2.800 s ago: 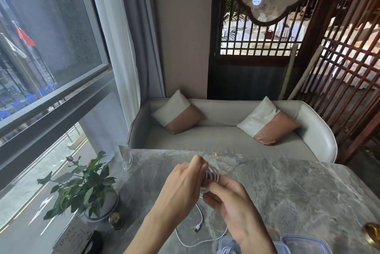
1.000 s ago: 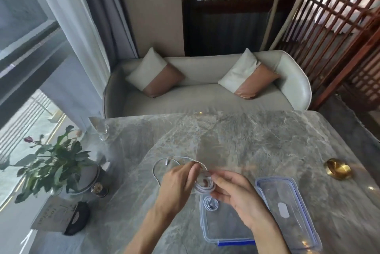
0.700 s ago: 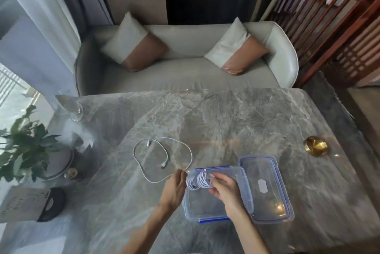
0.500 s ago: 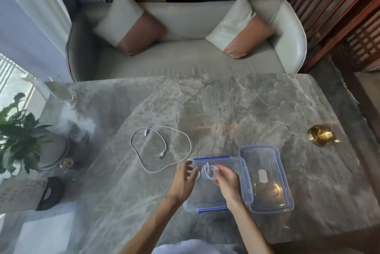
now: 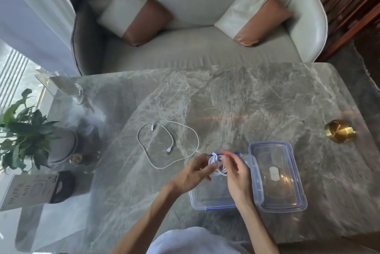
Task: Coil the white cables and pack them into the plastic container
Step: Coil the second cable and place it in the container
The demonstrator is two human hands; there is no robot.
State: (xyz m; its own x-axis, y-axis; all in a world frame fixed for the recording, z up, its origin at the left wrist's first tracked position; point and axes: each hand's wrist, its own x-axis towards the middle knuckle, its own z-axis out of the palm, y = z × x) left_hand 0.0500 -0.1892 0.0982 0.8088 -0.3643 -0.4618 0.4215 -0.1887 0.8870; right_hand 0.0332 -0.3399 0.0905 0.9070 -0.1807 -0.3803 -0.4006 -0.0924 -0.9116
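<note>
A coiled white cable (image 5: 216, 163) sits between my two hands, just over the far end of the clear plastic container (image 5: 211, 199). My left hand (image 5: 194, 172) pinches the coil from the left. My right hand (image 5: 236, 173) holds it from the right, fingers curled over it. A second white cable (image 5: 164, 142) lies loose in a wide loop on the marble table, to the left of the container, with both plugs showing. The container's blue-rimmed lid (image 5: 277, 173) lies flat right beside it. I cannot tell whether the coil touches the container's floor.
A brass bowl (image 5: 340, 133) stands at the table's right edge. At the left are a potted plant (image 5: 26, 130), a glass vase (image 5: 77, 94), a small jar (image 5: 76, 158) and a card stand (image 5: 30, 189). A grey sofa (image 5: 195, 48) lies beyond the table.
My view has tilted down from the room to the table. My hands carried the coiled cable from mid-air down to the container and lifted it slightly at the far end.
</note>
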